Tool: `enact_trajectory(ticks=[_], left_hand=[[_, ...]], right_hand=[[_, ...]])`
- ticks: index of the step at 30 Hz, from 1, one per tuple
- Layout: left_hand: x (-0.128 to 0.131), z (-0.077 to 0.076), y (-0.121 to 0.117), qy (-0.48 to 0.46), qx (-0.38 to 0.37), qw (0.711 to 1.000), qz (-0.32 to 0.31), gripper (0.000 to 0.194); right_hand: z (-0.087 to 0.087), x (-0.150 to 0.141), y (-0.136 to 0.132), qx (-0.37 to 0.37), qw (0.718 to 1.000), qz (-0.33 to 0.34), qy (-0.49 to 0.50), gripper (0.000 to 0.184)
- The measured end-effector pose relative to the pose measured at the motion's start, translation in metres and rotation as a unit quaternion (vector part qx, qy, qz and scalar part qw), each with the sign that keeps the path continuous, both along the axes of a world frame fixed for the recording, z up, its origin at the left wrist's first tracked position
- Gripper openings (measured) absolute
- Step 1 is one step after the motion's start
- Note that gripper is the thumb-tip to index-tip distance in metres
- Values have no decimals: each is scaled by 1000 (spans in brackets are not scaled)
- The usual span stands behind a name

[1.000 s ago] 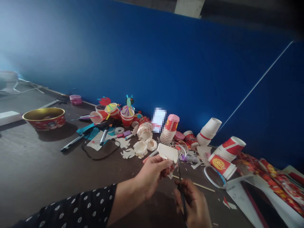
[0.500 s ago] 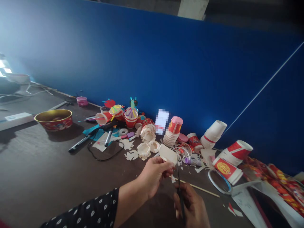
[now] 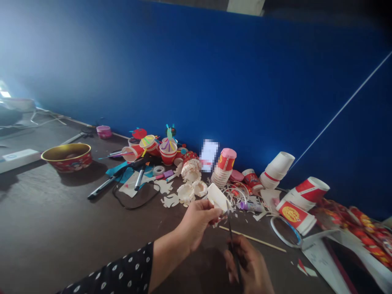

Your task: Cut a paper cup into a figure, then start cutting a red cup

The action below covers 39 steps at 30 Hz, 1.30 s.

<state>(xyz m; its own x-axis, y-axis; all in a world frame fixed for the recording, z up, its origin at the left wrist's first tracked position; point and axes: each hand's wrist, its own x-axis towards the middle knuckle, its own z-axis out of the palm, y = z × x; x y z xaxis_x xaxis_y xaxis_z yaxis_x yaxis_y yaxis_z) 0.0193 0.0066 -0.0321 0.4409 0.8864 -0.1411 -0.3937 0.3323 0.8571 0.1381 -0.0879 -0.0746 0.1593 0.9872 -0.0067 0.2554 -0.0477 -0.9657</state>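
Pinched between the thumb and fingers of my left hand [image 3: 199, 222] is a white piece of paper [image 3: 218, 197], which looks like card with rounded corners. Dark scissors [image 3: 233, 245] are gripped in my right hand [image 3: 246, 261], their blades pointing up and reaching the right edge of the paper. The handles are mostly hidden by my fingers. Behind my hands lie white scalloped paper pieces [image 3: 185, 193] and small scraps. A thin wooden stick [image 3: 260, 241] rests on the table just right of the scissors.
Cup stacks [image 3: 277, 169] and red-and-white paper cups [image 3: 292, 214] stand along the blue partition [image 3: 183, 73]. Left are decorated cups [image 3: 168, 153], a marker [image 3: 140, 177], a tape roll [image 3: 158, 170] and a red-and-gold bowl [image 3: 66, 157]. A dark phone [image 3: 352, 265] lies at the right.
The view has shifted slightly. The paper in my left hand has tilted a little, and the scissors stay at its right edge.
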Motion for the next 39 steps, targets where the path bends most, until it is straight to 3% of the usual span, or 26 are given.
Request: enact_trajectory(ticks=[14, 22, 30, 34, 39], left_hand=[[-6, 6, 1, 66, 31, 996, -44, 9], [-7, 8, 2, 62, 41, 995, -67, 8], [-7, 7, 2, 67, 47, 994, -72, 7], [-8, 9, 2, 67, 42, 994, -72, 8], [-10, 8, 3, 76, 53, 993, -74, 10]], right_hand=[[0, 1, 0, -2, 1000, -6, 6, 40], [1, 0, -1, 6, 1000, -16, 21, 32], [-3, 4, -1, 2, 999, 2, 41, 35], [2, 2, -1, -4, 999, -9, 36, 36], [10, 3, -2, -22, 997, 22, 68, 33]])
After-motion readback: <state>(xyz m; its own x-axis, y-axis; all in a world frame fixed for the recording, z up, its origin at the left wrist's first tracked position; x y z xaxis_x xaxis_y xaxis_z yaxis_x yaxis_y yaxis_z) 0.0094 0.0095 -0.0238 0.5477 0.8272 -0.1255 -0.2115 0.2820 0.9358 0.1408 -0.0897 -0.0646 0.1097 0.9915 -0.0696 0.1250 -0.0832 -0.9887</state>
